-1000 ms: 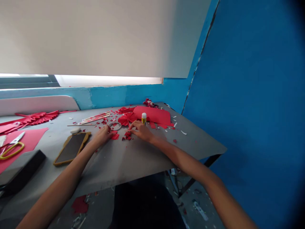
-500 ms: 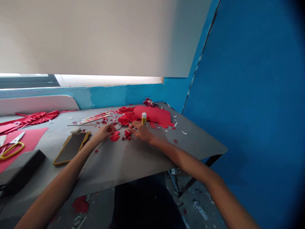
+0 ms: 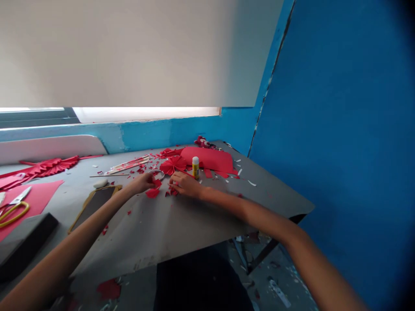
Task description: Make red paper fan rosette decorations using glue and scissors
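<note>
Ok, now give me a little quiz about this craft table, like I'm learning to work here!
1. Which is nearer the right hand: the glue stick or the yellow-handled scissors?
2. True or false: the glue stick is standing upright.
3. Fill in the blank: the folded paper rosette is the colour ____.

Key: 1. the glue stick; 2. true; 3. red.

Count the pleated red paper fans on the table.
2. A round pleated rosette lies beside the glue stick; a longer pleated fan lies at the far left of the grey table. Others could be hidden under the red scraps.
</note>
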`<state>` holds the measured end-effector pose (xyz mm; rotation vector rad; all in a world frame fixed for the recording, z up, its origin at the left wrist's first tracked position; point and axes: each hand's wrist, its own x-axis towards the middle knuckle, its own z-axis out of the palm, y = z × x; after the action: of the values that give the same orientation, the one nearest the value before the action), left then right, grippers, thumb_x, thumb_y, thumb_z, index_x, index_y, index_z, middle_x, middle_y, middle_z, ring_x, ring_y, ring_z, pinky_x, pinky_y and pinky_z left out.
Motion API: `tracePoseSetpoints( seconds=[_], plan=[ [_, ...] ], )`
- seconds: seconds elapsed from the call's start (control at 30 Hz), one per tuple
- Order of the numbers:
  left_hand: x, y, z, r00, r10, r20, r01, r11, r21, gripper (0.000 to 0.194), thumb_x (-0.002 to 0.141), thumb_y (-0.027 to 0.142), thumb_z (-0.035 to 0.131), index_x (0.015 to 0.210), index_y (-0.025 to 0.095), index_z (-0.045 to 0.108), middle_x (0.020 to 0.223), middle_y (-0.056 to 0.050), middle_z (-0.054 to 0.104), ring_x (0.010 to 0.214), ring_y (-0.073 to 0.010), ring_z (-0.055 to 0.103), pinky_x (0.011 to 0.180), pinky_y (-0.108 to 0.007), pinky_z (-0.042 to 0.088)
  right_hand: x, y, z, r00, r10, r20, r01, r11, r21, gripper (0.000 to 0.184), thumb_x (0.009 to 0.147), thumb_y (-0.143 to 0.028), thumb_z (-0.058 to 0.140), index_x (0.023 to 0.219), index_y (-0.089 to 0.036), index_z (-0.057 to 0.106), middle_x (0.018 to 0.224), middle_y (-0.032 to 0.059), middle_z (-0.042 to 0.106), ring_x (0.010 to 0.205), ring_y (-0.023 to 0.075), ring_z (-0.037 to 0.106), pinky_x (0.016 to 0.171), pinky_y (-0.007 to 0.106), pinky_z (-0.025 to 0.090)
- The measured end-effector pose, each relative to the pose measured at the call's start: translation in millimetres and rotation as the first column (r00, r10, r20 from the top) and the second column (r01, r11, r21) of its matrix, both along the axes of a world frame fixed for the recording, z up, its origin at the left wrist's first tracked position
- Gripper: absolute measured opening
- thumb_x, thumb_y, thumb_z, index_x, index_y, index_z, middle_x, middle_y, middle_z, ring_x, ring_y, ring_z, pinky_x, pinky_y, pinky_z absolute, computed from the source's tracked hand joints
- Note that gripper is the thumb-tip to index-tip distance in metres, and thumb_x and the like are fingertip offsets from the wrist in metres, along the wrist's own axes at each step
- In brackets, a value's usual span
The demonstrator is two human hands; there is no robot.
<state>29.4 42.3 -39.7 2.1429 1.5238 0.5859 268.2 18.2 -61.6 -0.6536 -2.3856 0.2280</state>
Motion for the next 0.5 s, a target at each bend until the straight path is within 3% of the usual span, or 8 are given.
tracePoseSetpoints(
  seconds=[0.1, 0.17, 0.33, 0.5],
  plan=[
    [12, -12, 8.4, 0.956, -0.157, 0.246, 0.161, 0.987, 0.005, 0.021, 0.062, 0.036, 0.07, 0.066, 0.018, 0.06, 0.064, 0.0, 0.062, 0.063, -0.0161, 0.058, 0.061, -0.026, 0.045, 5, -2, 2.6, 0.989, -0.009, -0.147, -0.017, 0.984, -0.175, 0.018, 0.091, -0.028, 0.055, 0.105, -0.016, 0.056, 0.095, 0.0063, 0.063, 0.089, 0.0159, 0.06, 0.083, 0.03, 0.048],
    [22, -20, 12.1, 0.924, -0.186, 0.334, 0.197, 0.98, 0.003, 0.022, 0.063, 0.036, 0.072, 0.074, 0.018, 0.065, 0.072, -0.002, 0.065, 0.066, -0.0162, 0.06, 0.062, -0.026, 0.047, 10, -4, 5.9, 0.973, -0.001, -0.23, -0.055, 0.969, -0.239, 0.025, 0.09, -0.026, 0.057, 0.113, -0.017, 0.055, 0.097, 0.0056, 0.065, 0.089, 0.015, 0.062, 0.082, 0.029, 0.049],
    [43, -37, 11.2, 0.857, -0.136, 0.497, 0.205, 0.975, -0.087, 0.034, 0.068, 0.04, 0.072, 0.092, 0.017, 0.067, 0.082, -0.005, 0.069, 0.075, -0.0181, 0.064, 0.066, -0.027, 0.049, 22, -9, 11.0, 0.954, 0.018, -0.298, -0.082, 0.976, -0.203, 0.019, 0.089, -0.017, 0.054, 0.106, -0.018, 0.063, 0.103, 0.0056, 0.067, 0.098, 0.0156, 0.062, 0.089, 0.031, 0.048],
    [51, -49, 5.4, 0.815, -0.089, 0.573, 0.245, 0.948, -0.202, 0.038, 0.077, 0.054, 0.063, 0.082, 0.017, 0.07, 0.073, -0.004, 0.068, 0.069, -0.0163, 0.063, 0.068, -0.029, 0.051, 27, -10, 5.9, 0.951, 0.001, -0.311, -0.066, 0.978, -0.197, 0.017, 0.089, -0.016, 0.054, 0.101, -0.018, 0.067, 0.1, 0.0055, 0.067, 0.095, 0.0155, 0.062, 0.089, 0.031, 0.048]
  ],
)
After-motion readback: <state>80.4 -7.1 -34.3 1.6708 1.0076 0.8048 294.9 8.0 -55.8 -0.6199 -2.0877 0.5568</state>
